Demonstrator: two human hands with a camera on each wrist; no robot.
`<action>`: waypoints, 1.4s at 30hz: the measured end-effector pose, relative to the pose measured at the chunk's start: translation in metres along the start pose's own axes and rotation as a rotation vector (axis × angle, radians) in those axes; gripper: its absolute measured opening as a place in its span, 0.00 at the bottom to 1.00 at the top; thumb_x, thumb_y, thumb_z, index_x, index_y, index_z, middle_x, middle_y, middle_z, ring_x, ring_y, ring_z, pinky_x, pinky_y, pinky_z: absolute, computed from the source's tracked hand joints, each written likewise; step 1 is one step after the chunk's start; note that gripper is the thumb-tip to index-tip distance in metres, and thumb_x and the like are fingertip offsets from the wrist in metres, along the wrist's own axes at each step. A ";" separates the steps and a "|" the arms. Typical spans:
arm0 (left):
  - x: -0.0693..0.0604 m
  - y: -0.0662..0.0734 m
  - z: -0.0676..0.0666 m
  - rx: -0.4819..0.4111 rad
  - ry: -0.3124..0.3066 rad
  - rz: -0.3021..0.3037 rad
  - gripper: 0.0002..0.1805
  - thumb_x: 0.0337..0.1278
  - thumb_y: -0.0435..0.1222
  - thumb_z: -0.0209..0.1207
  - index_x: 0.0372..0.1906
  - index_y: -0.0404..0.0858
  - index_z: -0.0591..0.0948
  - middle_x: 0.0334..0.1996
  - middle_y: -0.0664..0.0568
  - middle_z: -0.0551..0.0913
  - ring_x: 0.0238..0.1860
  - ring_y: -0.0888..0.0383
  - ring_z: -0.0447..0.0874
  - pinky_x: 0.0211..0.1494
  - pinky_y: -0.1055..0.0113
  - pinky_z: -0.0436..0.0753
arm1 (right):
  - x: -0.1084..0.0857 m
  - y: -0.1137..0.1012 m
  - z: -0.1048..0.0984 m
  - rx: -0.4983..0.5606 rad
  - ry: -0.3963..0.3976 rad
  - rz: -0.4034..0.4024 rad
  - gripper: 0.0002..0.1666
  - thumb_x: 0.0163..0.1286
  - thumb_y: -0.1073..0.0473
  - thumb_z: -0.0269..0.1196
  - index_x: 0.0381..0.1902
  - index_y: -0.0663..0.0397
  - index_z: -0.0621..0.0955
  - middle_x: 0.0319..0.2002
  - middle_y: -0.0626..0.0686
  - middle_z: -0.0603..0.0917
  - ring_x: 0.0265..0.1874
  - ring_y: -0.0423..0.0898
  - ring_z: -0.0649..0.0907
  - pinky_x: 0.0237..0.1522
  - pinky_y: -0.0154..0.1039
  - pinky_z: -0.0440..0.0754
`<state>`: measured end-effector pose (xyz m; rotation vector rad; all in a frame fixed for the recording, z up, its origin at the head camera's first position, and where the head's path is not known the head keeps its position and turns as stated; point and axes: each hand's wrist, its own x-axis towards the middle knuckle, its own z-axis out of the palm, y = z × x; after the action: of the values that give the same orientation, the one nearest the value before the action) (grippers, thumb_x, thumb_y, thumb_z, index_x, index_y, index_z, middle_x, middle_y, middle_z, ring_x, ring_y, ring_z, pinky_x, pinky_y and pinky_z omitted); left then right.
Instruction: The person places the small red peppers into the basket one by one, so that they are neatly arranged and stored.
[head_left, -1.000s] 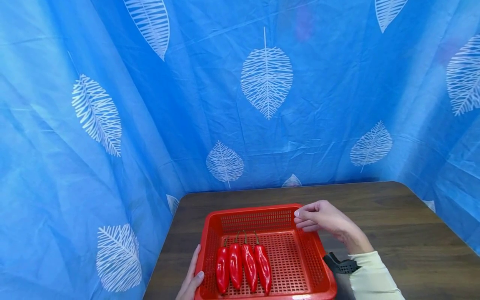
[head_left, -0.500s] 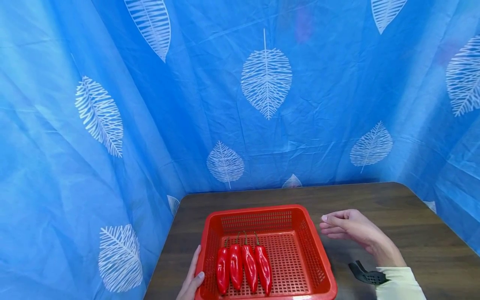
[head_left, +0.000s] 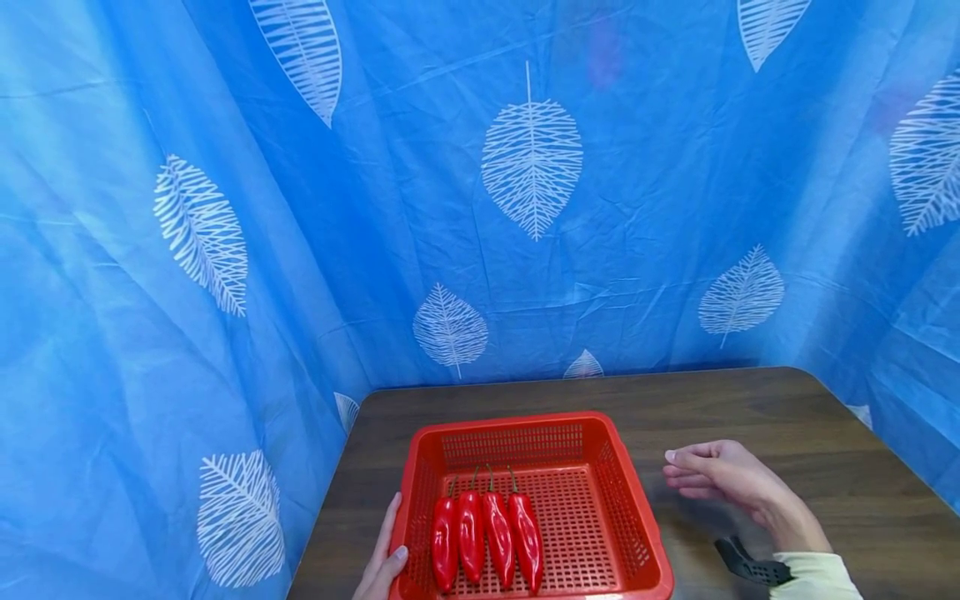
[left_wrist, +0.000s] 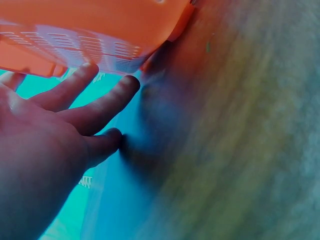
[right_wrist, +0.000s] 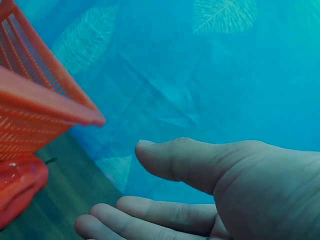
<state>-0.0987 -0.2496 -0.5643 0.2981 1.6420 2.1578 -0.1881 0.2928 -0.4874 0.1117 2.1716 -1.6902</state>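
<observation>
Several glossy red chili peppers (head_left: 472, 535) with green stems lie side by side in the left half of a red plastic basket (head_left: 651, 533). My left hand (head_left: 381, 560) rests against the basket's left side. In the left wrist view its fingers (left_wrist: 100, 112) are spread and fairly straight, close to the slotted basket wall (left_wrist: 95, 47). To the right of the basket, my right hand (head_left: 738, 479) hovers over the table, apart from the basket. The right wrist view shows its thumb (right_wrist: 180, 160) and loosely extended fingers (right_wrist: 150, 220) apart, with nothing between them.
The basket stands on a dark wood-grain table (head_left: 720, 400) with rounded back corners. Blue curtains (head_left: 637, 208) with white leaf prints hang behind and beside it. At the lower left of the right wrist view, a shiny red object (right_wrist: 20, 185) with a thin dark stem shows beneath the basket rim.
My right hand has moved away from the basket's right rim, rightward and toward me over the table. The left hand, basket and peppers stay as they were.
</observation>
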 end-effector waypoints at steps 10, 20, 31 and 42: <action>0.000 0.000 -0.001 0.013 -0.014 0.007 0.45 0.91 0.47 0.38 0.84 0.53 0.16 0.83 0.21 0.26 0.74 0.59 0.70 0.72 0.57 0.80 | 0.017 0.013 0.012 -0.011 0.018 0.036 0.40 0.81 0.48 0.68 0.67 0.84 0.76 0.54 0.68 0.91 0.52 0.60 0.93 0.54 0.51 0.92; 0.000 0.000 -0.001 0.011 0.001 0.008 0.46 0.91 0.47 0.39 0.85 0.54 0.18 0.84 0.23 0.28 0.75 0.58 0.70 0.72 0.55 0.80 | 0.037 0.013 0.031 -0.059 0.070 0.065 0.31 0.80 0.51 0.69 0.62 0.78 0.83 0.47 0.63 0.94 0.47 0.56 0.94 0.50 0.50 0.93; 0.000 0.001 -0.001 -0.024 -0.022 -0.020 0.47 0.91 0.48 0.39 0.83 0.55 0.15 0.84 0.25 0.22 0.76 0.59 0.67 0.74 0.56 0.78 | 0.048 0.018 0.050 -0.112 0.135 0.060 0.22 0.80 0.55 0.68 0.56 0.73 0.88 0.41 0.61 0.95 0.40 0.54 0.95 0.43 0.48 0.94; 0.000 0.004 0.000 0.013 0.002 0.000 0.46 0.90 0.48 0.41 0.86 0.56 0.19 0.84 0.23 0.25 0.77 0.53 0.66 0.72 0.52 0.79 | 0.050 0.016 0.061 -0.130 0.139 0.016 0.16 0.80 0.62 0.65 0.52 0.74 0.88 0.36 0.58 0.93 0.35 0.53 0.94 0.41 0.47 0.94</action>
<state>-0.0991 -0.2506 -0.5600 0.2996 1.6579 2.1484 -0.2147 0.2312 -0.5320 0.2171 2.3687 -1.5696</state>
